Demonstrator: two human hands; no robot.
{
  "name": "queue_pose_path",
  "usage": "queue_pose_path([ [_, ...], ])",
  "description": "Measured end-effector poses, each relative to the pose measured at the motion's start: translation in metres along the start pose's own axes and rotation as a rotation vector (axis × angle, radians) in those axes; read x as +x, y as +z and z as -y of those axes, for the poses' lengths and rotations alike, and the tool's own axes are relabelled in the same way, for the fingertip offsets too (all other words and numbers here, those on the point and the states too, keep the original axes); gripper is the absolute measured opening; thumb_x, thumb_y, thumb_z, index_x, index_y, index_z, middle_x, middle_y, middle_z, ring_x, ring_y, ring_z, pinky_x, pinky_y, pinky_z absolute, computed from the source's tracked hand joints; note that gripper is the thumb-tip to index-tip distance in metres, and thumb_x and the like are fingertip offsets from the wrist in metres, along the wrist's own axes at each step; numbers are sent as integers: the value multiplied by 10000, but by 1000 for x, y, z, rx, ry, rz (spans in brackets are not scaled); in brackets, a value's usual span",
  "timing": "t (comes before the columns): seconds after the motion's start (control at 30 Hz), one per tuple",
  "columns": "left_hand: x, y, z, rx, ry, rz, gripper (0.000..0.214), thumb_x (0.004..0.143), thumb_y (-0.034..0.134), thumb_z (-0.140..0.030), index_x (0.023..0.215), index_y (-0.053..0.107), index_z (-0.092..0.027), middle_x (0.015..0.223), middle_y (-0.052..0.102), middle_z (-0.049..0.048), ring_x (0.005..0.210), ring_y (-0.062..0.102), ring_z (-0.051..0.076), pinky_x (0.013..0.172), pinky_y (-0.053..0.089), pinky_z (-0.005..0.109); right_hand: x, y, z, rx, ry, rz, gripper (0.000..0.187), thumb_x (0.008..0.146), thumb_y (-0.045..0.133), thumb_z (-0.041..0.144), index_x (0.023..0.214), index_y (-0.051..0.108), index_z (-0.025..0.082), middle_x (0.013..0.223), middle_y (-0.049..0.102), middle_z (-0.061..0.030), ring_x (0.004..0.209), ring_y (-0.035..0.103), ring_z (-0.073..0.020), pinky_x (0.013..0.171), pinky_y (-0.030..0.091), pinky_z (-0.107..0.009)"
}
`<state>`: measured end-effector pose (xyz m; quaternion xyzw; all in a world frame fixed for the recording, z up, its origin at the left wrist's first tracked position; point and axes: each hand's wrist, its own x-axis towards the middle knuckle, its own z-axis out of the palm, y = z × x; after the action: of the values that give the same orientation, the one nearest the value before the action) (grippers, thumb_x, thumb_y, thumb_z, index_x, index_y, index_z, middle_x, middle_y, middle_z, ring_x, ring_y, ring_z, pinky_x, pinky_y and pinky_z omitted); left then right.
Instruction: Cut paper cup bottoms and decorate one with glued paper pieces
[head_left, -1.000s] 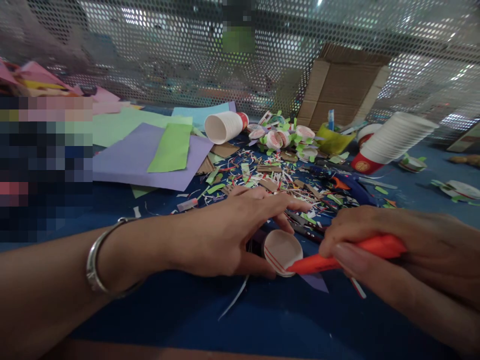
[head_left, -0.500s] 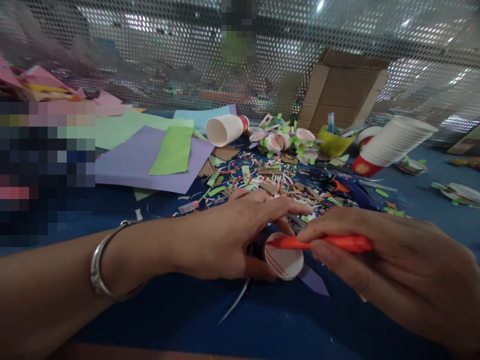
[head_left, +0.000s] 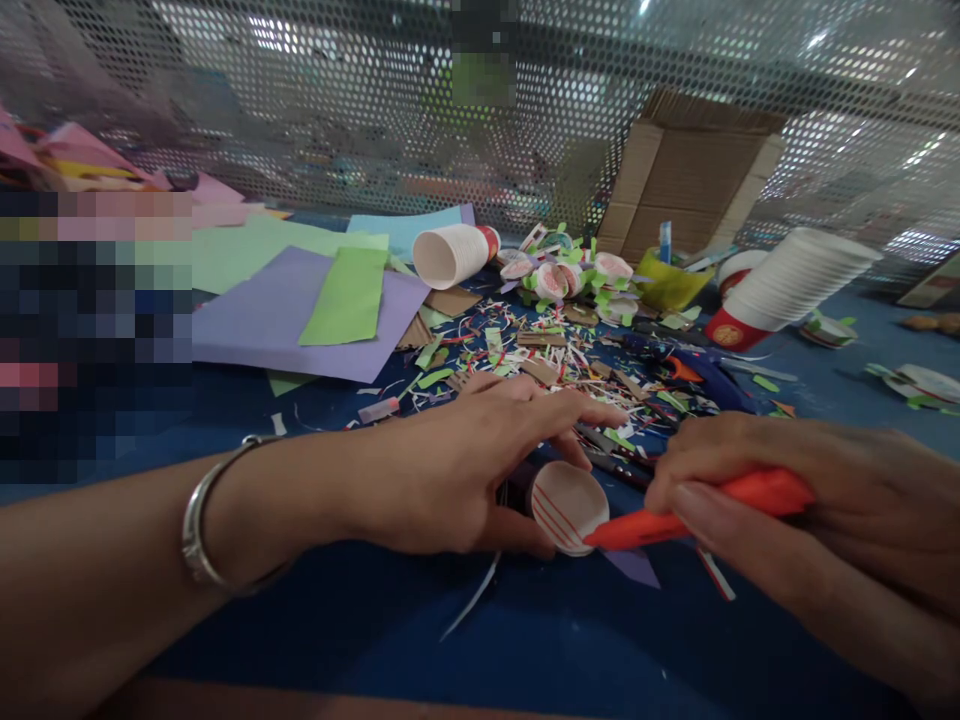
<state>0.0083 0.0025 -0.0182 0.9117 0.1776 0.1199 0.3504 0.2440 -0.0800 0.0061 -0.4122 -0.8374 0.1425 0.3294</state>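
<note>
My left hand (head_left: 465,465) lies on the blue table and pinches a small round paper-cup piece (head_left: 566,506), white with red stripes, between thumb and fingers. My right hand (head_left: 795,510) is closed round an orange tool (head_left: 697,510). The tool's tip touches the lower right rim of the cup piece. A purple paper scrap (head_left: 634,565) lies just under the tip. A metal bangle (head_left: 196,520) sits on my left wrist.
Paper scraps (head_left: 540,355) litter the table beyond my hands. A lying paper cup (head_left: 450,255), purple paper (head_left: 285,315) and green paper (head_left: 349,295) are at the left rear. A stack of cups (head_left: 787,285), cardboard (head_left: 690,180) and a mesh wall (head_left: 300,100) stand behind.
The orange tool swung from lying across the top of the cup piece back to its lower right rim, as my right hand pulled right. My left hand stayed put.
</note>
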Motion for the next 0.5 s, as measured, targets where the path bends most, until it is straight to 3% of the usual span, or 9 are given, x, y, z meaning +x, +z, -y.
queue_pose_path([
  [0.3, 2, 0, -3, 22, -10, -6, 810, 829, 795, -348, 1531, 402, -253, 1266, 679, 62, 1193, 561, 272, 1001, 376, 403, 2, 4, 0, -42, 17, -58, 131, 920, 609, 194, 888, 659, 311, 811, 761, 73, 535, 655, -101, 657, 584, -195],
  [0.5, 3, -1, -4, 24, -20, 11, 822, 835, 794, -348, 1543, 386, -264, 1303, 678, 71, 1199, 573, 277, 1007, 380, 417, 3, 4, -2, -132, -15, 18, 117, 950, 625, 237, 1006, 708, 298, 554, 645, 102, 307, 501, -90, 621, 581, -224],
])
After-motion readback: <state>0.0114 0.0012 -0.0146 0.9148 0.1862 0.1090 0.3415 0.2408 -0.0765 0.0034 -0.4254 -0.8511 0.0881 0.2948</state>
